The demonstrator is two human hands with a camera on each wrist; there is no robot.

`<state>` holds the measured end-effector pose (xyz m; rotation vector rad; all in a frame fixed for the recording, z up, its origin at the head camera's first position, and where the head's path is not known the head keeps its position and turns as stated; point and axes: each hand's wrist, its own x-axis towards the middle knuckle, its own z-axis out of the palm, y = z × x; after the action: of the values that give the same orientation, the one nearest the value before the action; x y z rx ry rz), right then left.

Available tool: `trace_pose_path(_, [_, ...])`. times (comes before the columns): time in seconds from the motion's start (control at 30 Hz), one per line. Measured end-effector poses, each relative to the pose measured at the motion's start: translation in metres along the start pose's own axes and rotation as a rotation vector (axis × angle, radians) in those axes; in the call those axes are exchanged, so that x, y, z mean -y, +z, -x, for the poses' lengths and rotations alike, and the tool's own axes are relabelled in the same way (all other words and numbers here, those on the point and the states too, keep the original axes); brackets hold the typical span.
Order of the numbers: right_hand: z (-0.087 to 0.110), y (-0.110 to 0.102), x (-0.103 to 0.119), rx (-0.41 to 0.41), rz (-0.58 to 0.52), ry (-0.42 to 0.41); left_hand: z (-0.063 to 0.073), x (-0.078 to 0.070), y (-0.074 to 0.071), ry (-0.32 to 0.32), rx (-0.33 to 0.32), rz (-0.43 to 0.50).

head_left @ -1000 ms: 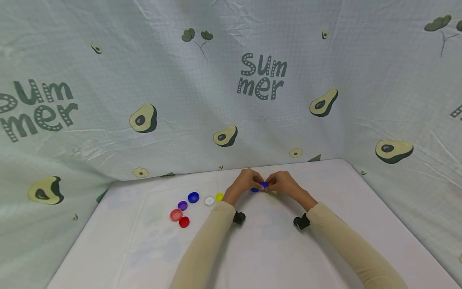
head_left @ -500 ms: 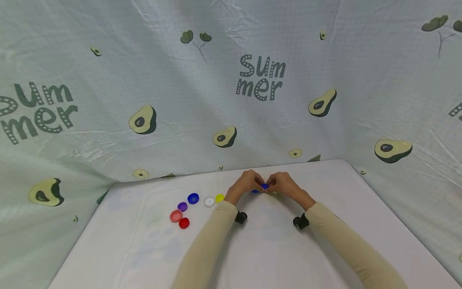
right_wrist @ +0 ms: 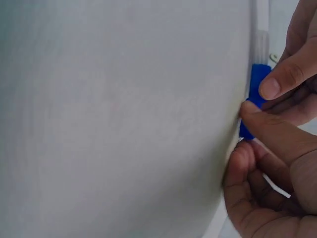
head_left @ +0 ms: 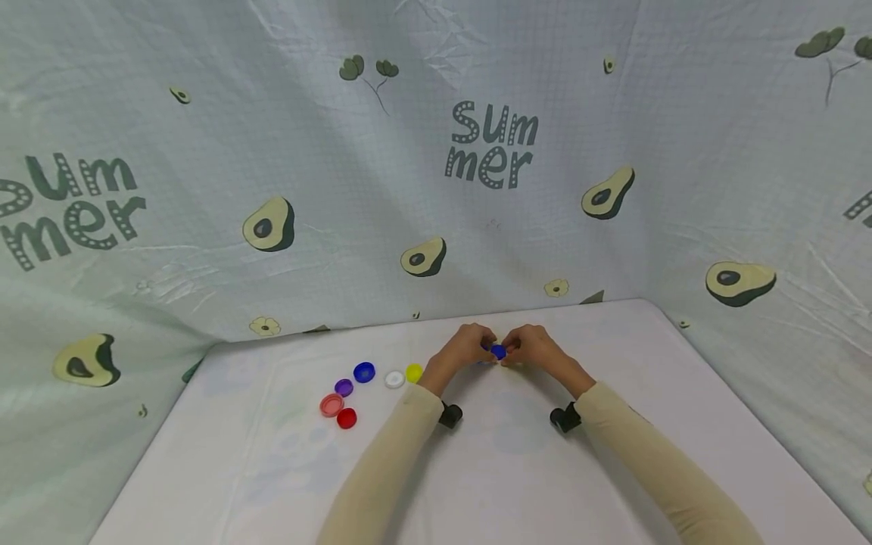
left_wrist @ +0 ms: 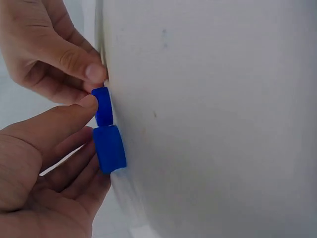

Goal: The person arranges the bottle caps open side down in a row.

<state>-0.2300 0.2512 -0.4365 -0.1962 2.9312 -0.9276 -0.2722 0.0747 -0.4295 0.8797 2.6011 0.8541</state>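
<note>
Near the table's far edge, my left hand [head_left: 466, 347] and right hand [head_left: 534, 347] meet at a small dark blue bottle cap [head_left: 499, 352]. They pinch it from either side. In the left wrist view, the left thumb lies against this dark blue cap [left_wrist: 103, 113], while the left fingers curl behind a wider, lighter blue cap [left_wrist: 110, 148] right beside it. The right fingertips are at the dark cap's other end. In the right wrist view, the right thumb overlaps the dark cap [right_wrist: 244, 131], and the left thumb presses toward the lighter cap [right_wrist: 258, 74].
Left of the hands on the white table [head_left: 518, 477] lie a yellow cap [head_left: 414, 372], a white cap [head_left: 394, 379], a blue cap [head_left: 364, 372], a purple cap [head_left: 344, 387], a pink cap [head_left: 331, 405] and a red cap [head_left: 347, 418]. A printed curtain [head_left: 327, 174] hangs behind.
The dark blue cap between the hands now shows more of its round face in the head view. The lighter cap is more hidden behind the left fingers. Both hands stay in nearly the same place.
</note>
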Motion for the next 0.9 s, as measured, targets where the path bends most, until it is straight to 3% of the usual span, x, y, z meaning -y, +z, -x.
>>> trace_pose_path(0.13, [0.007,-0.003,0.006,0.005,0.027,0.058,0.016,-0.002,-0.009,0.007,-0.028,-0.031])
trace_pose_path(0.23, [0.017,-0.005,0.011,-0.026,0.027,0.052,0.035,0.001,-0.02,0.027,-0.05,-0.011])
trace_pose_path(0.4, [0.033,-0.007,0.026,-0.059,-0.016,-0.017,0.069,0.015,-0.043,0.06,-0.096,0.011])
trace_pose_path(0.6, [0.044,0.002,0.047,-0.013,-0.093,-0.097,0.109,0.036,-0.068,0.046,-0.16,0.008])
trace_pose_path(0.77, [0.046,0.016,0.062,0.027,-0.137,-0.213,0.137,0.053,-0.078,0.002,-0.168,-0.004])
trace_pose_path(0.9, [0.043,0.025,0.076,0.043,-0.144,-0.281,0.151,0.062,-0.083,-0.033,-0.173,-0.001])
